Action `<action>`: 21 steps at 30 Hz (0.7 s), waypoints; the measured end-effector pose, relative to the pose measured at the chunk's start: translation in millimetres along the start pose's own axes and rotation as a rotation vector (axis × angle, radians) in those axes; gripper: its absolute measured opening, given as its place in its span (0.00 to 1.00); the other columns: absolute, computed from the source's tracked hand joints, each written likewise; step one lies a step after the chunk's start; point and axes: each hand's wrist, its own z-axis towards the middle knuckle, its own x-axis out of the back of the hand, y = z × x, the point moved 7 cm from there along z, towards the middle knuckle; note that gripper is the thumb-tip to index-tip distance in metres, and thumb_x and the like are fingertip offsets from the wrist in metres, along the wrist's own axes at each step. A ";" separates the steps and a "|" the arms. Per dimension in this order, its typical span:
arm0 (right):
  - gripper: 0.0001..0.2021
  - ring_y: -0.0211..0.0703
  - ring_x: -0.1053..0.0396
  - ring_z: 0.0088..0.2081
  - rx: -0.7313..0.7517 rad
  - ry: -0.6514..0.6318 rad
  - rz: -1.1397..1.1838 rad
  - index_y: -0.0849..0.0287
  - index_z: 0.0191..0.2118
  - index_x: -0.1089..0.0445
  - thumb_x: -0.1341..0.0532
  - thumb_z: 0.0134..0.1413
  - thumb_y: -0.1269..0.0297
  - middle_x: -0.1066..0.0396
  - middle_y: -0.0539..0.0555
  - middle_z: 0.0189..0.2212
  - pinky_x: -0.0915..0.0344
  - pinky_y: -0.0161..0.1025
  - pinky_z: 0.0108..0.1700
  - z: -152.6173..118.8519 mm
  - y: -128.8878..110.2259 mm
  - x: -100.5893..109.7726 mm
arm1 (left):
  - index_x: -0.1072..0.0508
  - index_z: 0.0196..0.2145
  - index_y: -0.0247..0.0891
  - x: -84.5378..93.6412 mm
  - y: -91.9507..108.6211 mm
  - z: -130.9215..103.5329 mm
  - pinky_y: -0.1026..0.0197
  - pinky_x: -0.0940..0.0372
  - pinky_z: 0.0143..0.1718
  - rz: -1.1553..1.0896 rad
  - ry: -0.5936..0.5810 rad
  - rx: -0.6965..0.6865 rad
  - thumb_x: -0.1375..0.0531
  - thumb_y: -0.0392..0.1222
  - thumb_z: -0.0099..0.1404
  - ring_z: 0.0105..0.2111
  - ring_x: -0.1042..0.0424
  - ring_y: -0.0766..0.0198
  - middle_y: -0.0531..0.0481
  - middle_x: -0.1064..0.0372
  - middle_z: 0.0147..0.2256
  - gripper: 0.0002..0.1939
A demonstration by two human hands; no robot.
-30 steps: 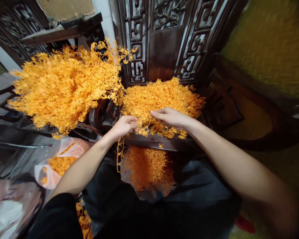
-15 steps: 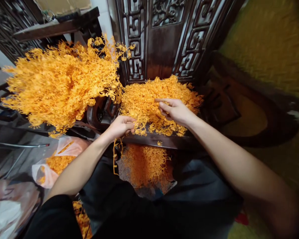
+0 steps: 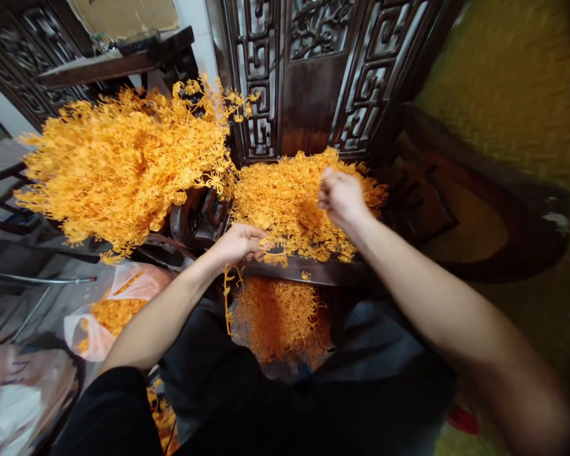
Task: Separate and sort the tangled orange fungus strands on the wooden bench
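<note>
Right hand (image 3: 342,197) lifted off the front edge, now fisted on sprigs atop the orange pile (image 3: 285,196) on the dark wooden seat (image 3: 313,271). Left hand (image 3: 240,244) unmoved, pinching a strand (image 3: 228,297) dangling below. Fresh pick underway.

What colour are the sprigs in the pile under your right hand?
Bright orange-yellow, throughout the pile of plastic sprigs beneath the right hand; head view.
</note>
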 end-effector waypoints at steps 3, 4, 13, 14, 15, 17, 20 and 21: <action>0.13 0.31 0.37 0.22 -0.053 0.148 0.095 0.57 0.32 0.41 0.40 0.68 0.63 0.35 0.47 0.26 0.41 0.29 0.21 9.7 -9.2 31.1 | 0.22 0.31 0.31 9.4 -4.6 -0.1 0.66 0.56 0.20 0.009 0.064 0.011 0.35 0.39 0.52 0.16 0.44 0.73 0.53 0.33 0.18 0.09; 0.11 0.32 0.33 0.24 -0.080 0.107 0.083 0.58 0.33 0.40 0.38 0.66 0.66 0.32 0.49 0.29 0.36 0.30 0.24 7.8 -9.5 31.3 | 0.22 0.31 0.31 12.1 -5.9 0.8 0.66 0.56 0.20 0.017 0.079 0.006 0.35 0.39 0.51 0.16 0.44 0.73 0.53 0.33 0.18 0.10; 0.22 0.31 0.51 0.18 -0.039 -0.475 -0.337 0.59 0.31 0.30 0.35 0.60 0.42 0.45 0.44 0.17 0.57 0.33 0.19 -57.4 1.3 -50.5 | 0.25 0.30 0.34 1.2 -8.0 9.9 0.65 0.52 0.23 0.248 0.004 -0.071 0.40 0.41 0.56 0.19 0.44 0.72 0.55 0.32 0.20 0.08; 0.25 0.30 0.53 0.18 -0.051 -0.501 -0.408 0.59 0.29 0.31 0.35 0.59 0.39 0.46 0.44 0.16 0.59 0.35 0.20 -60.5 3.4 -53.6 | 0.25 0.31 0.34 -2.8 -6.8 9.5 0.64 0.52 0.23 0.270 -0.025 -0.074 0.41 0.41 0.56 0.19 0.44 0.72 0.56 0.32 0.20 0.08; 0.26 0.30 0.54 0.18 -0.062 -0.521 -0.470 0.59 0.28 0.31 0.35 0.57 0.37 0.47 0.44 0.16 0.60 0.35 0.21 -62.1 5.1 -54.9 | 0.25 0.31 0.35 -6.4 -5.5 8.8 0.64 0.52 0.23 0.295 -0.048 -0.076 0.41 0.40 0.56 0.19 0.44 0.72 0.56 0.32 0.20 0.08; 0.27 0.31 0.54 0.19 -0.059 -0.601 -0.591 0.59 0.28 0.30 0.34 0.54 0.35 0.47 0.44 0.16 0.61 0.36 0.22 -62.8 8.2 -57.1 | 0.26 0.29 0.35 -12.6 -2.5 6.8 0.64 0.52 0.23 0.351 -0.077 -0.089 0.42 0.40 0.57 0.19 0.44 0.72 0.56 0.34 0.20 0.07; 0.27 0.32 0.51 0.22 0.014 -0.648 -0.667 0.59 0.26 0.30 0.29 0.49 0.37 0.44 0.46 0.18 0.59 0.36 0.24 -56.0 10.6 -59.2 | 0.30 0.24 0.37 -23.3 1.3 3.8 0.63 0.53 0.22 0.395 -0.149 -0.103 0.42 0.41 0.60 0.18 0.46 0.72 0.57 0.38 0.18 0.08; 0.27 0.32 0.51 0.22 0.017 -0.597 -0.612 0.59 0.26 0.32 0.29 0.49 0.38 0.44 0.46 0.18 0.58 0.36 0.24 -51.4 11.4 -58.7 | 0.31 0.23 0.37 -25.9 3.1 3.4 0.63 0.54 0.22 0.391 -0.165 -0.105 0.41 0.41 0.60 0.18 0.47 0.72 0.57 0.40 0.18 0.09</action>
